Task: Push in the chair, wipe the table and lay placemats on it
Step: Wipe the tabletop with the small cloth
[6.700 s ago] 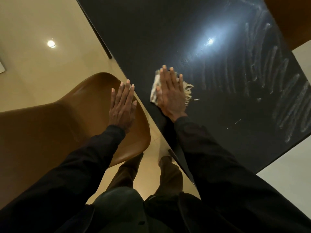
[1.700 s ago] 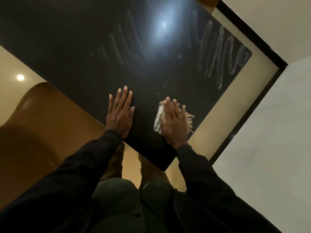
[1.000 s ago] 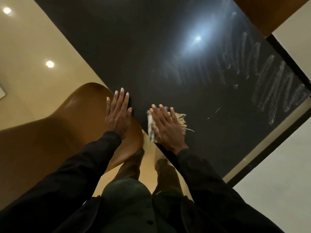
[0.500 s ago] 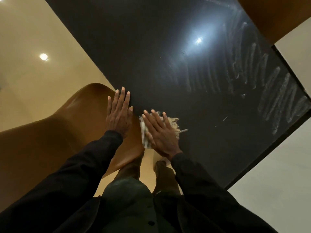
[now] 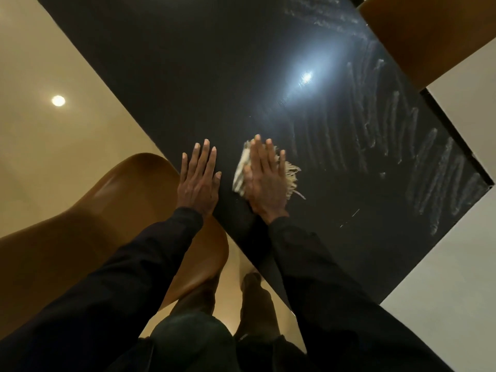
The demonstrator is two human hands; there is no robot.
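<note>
A glossy black table (image 5: 214, 76) fills the middle of the head view. My right hand (image 5: 264, 181) lies flat on a white fringed cloth (image 5: 241, 171) and presses it onto the tabletop near the near edge. Just to its left, my left hand (image 5: 200, 178) rests flat with fingers spread on the table's edge, above the brown chair (image 5: 107, 210) that stands at the lower left with its seat partly under the table. Pale wet wipe streaks (image 5: 418, 157) cover the right part of the tabletop. No placemats are in view.
A second brown chair (image 5: 429, 33) shows at the top right corner beyond the table. Shiny beige floor (image 5: 53, 63) lies to the left, with a lamp's reflection on it. A pale wall or floor area (image 5: 456, 277) lies at the right. My legs stand between chair and table.
My right hand has slid the cloth forward and to the right, away from the table's near edge. My left hand has moved from over the chair onto the table's edge.
</note>
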